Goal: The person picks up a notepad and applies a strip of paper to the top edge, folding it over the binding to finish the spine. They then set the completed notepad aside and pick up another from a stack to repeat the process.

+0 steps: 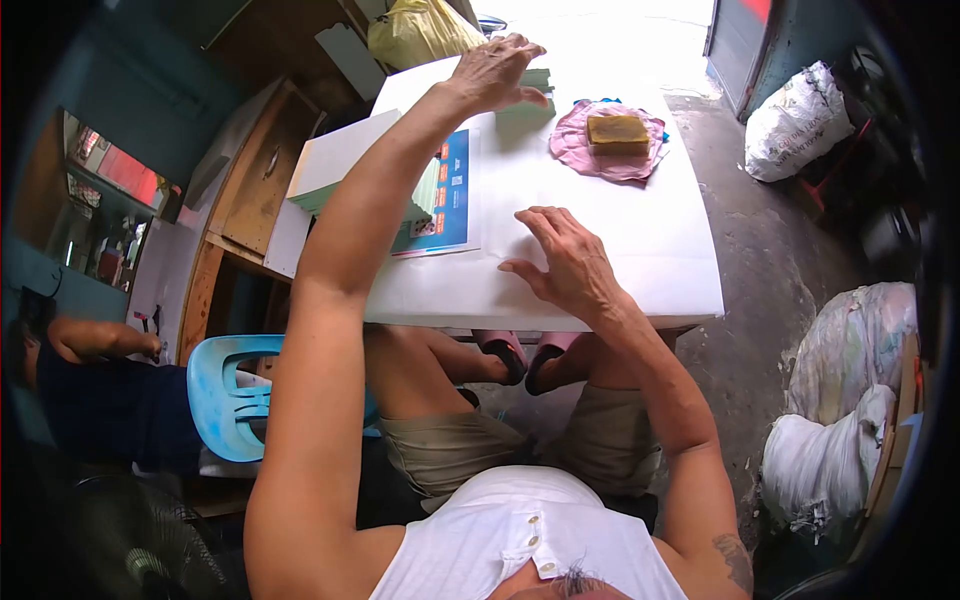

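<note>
My left hand (492, 74) reaches to the far end of the white table (600, 270), its fingers stretched out and the thumb apart. Close by it is a small stack of pale green paper (537, 92), partly hidden by the hand. Over the near part of the table is my right hand (572, 262), open, with the thumb and fingers spread and nothing between them. Beyond it a yellow-brown block (618, 135) rests on a crumpled pink cloth (572, 145). A blue printed sheet (457, 190) lies left of centre, partly behind my left forearm.
A thick stack of green-edged paper (335, 165) sits at the table's left. A light blue plastic chair (225, 400) and another person (105, 400) are at left. White sacks (800, 125) and bundled bags (825, 455) stand on the right; a yellow bag (420, 32) is at the back.
</note>
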The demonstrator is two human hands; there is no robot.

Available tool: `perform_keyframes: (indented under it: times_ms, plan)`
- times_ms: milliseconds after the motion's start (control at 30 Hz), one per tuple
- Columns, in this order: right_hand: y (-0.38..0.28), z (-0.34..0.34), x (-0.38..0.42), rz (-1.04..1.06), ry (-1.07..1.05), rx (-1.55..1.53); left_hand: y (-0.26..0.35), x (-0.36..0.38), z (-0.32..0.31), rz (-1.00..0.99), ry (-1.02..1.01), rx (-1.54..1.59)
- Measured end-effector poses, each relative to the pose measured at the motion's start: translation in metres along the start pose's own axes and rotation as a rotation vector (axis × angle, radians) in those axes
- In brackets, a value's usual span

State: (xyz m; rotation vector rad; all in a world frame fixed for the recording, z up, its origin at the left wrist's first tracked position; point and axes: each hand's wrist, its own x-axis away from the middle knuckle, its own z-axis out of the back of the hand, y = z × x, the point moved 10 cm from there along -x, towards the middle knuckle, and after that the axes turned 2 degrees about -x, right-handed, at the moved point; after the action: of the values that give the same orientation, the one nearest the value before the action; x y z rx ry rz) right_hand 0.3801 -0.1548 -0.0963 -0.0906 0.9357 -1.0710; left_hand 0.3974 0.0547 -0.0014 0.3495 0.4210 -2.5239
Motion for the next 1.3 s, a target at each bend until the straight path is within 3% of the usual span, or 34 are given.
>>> perform_keyframes:
  times_ms: [167,267,533,667,800,900,933,1000,1067,1133,1200,1267,1300]
  plan:
    - [0.005,-0.003,0.001,-0.032,-0.008,-0.028,-0.026,-0.042,-0.061,0.111,-0.078,0.024]
    - [0.002,-0.006,0.001,-0.001,-0.026,-0.001,-0.037,-0.054,-0.077,0.049,-0.257,0.0]
    - [-0.002,-0.01,0.001,0.034,-0.032,0.024,-0.059,-0.063,-0.076,0.05,-0.396,0.188]
    - [-0.002,-0.01,0.0,0.03,-0.032,0.025,-0.073,-0.067,-0.07,0.095,-0.338,0.348]
    - [0.0,-0.011,-0.001,0.024,-0.019,0.027,-0.084,-0.07,-0.025,0.098,-0.031,0.094]
    - [0.003,-0.003,-0.004,-0.065,-0.038,0.008,-0.077,-0.05,0.033,0.104,0.244,0.009]
    - [0.013,0.001,-0.004,-0.163,0.001,-0.139,-0.074,-0.04,0.053,0.095,0.327,0.012]
    - [0.036,0.006,-0.002,-0.362,0.082,-0.433,-0.044,0.003,0.105,-0.104,0.666,0.129]
    - [0.065,0.006,0.005,-0.504,0.163,-1.018,-0.006,0.051,0.133,-0.024,0.567,0.372]
    - [0.07,0.029,0.015,-0.598,0.265,-1.546,0.04,0.1,0.138,-0.133,0.514,0.613]
    - [0.086,0.043,0.034,-0.623,0.216,-1.735,0.085,0.147,0.117,-0.338,0.451,0.578]
    - [0.096,0.065,0.058,-0.715,0.367,-1.404,0.119,0.188,0.075,-0.395,0.267,0.565]
    - [0.095,0.069,0.066,-0.699,0.315,-1.174,0.125,0.206,0.054,-0.361,0.224,0.597]
